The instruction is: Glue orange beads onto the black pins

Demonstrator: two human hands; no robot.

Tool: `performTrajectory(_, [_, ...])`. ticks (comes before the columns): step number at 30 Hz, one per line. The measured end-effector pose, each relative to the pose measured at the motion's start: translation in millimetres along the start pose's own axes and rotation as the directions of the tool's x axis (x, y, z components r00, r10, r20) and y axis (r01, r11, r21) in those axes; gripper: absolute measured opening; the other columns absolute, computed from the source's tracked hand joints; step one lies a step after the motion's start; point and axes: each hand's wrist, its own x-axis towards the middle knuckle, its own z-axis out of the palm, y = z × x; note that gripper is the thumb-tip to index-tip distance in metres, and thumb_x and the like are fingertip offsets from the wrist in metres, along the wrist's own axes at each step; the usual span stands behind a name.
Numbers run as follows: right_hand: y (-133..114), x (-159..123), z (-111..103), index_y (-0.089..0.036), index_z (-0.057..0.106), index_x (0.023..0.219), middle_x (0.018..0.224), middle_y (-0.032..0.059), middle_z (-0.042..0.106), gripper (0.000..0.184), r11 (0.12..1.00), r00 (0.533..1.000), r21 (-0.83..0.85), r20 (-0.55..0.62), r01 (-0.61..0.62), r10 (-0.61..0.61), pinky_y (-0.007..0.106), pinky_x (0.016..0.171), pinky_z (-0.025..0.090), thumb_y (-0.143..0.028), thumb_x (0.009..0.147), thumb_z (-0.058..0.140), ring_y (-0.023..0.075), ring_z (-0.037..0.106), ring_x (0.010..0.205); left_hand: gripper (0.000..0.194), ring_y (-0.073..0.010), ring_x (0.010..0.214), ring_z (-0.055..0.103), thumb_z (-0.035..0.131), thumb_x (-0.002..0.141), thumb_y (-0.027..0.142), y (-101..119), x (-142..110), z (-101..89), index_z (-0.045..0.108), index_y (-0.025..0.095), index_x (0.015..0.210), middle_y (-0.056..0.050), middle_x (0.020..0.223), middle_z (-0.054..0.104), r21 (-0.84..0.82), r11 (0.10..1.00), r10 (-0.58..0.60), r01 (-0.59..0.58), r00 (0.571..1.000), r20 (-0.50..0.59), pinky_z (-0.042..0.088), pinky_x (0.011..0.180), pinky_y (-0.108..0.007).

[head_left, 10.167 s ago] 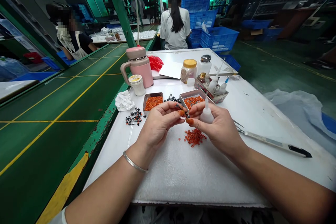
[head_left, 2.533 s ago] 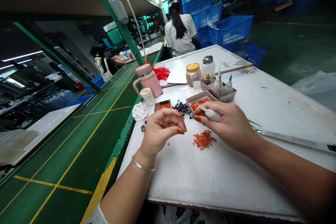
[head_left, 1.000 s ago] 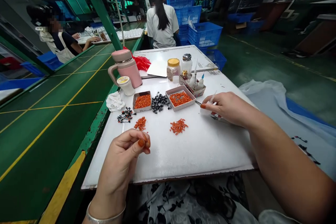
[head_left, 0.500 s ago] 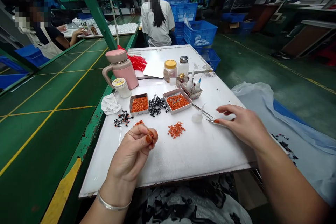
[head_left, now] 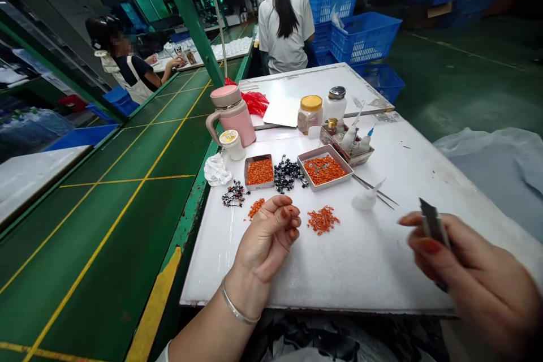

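My left hand [head_left: 269,235] is closed in a pinch above the front of the white table, on what looks like a small orange piece [head_left: 291,210], mostly hidden by the fingertips. Raised at the right, my right hand [head_left: 466,271] grips a utility knife [head_left: 433,225], its dark blade pointing up. Loose orange pieces [head_left: 323,220] lie in a pile just right of my left hand, and a smaller orange pile [head_left: 256,208] sits behind it. Between the hands are a small translucent squeeze bottle [head_left: 365,200] and metal tweezers [head_left: 384,196] lying on the table.
Behind the piles stand two trays of orange pieces [head_left: 260,172] [head_left: 324,169], with black parts [head_left: 288,174] between them. A pink mug [head_left: 237,124], jars [head_left: 309,116] and a box of bottles [head_left: 360,154] stand farther back. A green conveyor [head_left: 127,203] runs at left; co-workers sit beyond.
My right hand has come up off the table toward me, now with the utility knife in it. The view has swung left. My left hand keeps its pinch.
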Motion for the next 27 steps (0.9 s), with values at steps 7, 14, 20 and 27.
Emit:
performTrajectory(7, [-95.8,55.0,46.5,-0.017,0.059,0.089,0.075,-0.0001,0.061,0.004,0.882,0.921,0.334,0.088,0.331,-0.379,0.020,0.061,0.041,-0.019,0.089,0.056,0.0091,0.054,0.065,0.034,-0.0052,0.059,0.062,0.086,0.054,0.015,1.3,-7.1,7.1,0.063,0.015,0.079,0.002,0.067,0.064,0.093,0.992,0.083,-0.085,0.996,0.020,0.050,0.051,-0.009])
performTrajectory(14, [-102.3,64.8,62.0,-0.014,0.056,0.072,0.062,-0.0017,0.055,0.019,0.899,0.944,0.363,0.124,0.244,-0.306,0.022,0.052,0.033,-0.026,0.087,0.059,0.0076,0.045,0.055,0.027,-0.0061,0.065,0.063,0.086,0.056,0.019,5.2,-10.4,0.2,0.065,0.014,0.072,0.000,0.073,0.064,0.141,0.973,0.193,-0.185,0.980,-0.052,0.051,0.054,-0.010])
performTrajectory(20, [-106.4,81.4,61.2,-0.014,0.061,0.073,0.056,-0.0027,0.051,0.017,0.875,0.958,0.472,0.184,0.113,-0.222,0.021,0.051,0.033,-0.025,0.085,0.058,0.0071,0.044,0.052,0.020,-0.0061,0.071,0.062,0.081,0.063,0.020,10.3,4.3,2.2,0.067,0.014,0.075,0.000,0.084,0.062,0.224,0.930,0.309,-0.292,0.950,-0.043,0.052,0.058,-0.013])
performTrajectory(27, [-106.6,90.4,68.4,-0.013,0.066,0.074,0.051,-0.0033,0.048,0.013,0.795,0.957,0.607,0.229,0.003,-0.179,0.019,0.047,0.032,-0.022,0.081,0.061,0.0053,0.041,0.045,0.017,-0.0051,0.070,0.060,0.082,0.060,0.019,13.6,11.7,4.7,0.069,0.014,0.070,0.000,0.085,0.061,0.219,0.903,0.384,-0.370,0.923,-0.021,0.050,0.059,-0.013])
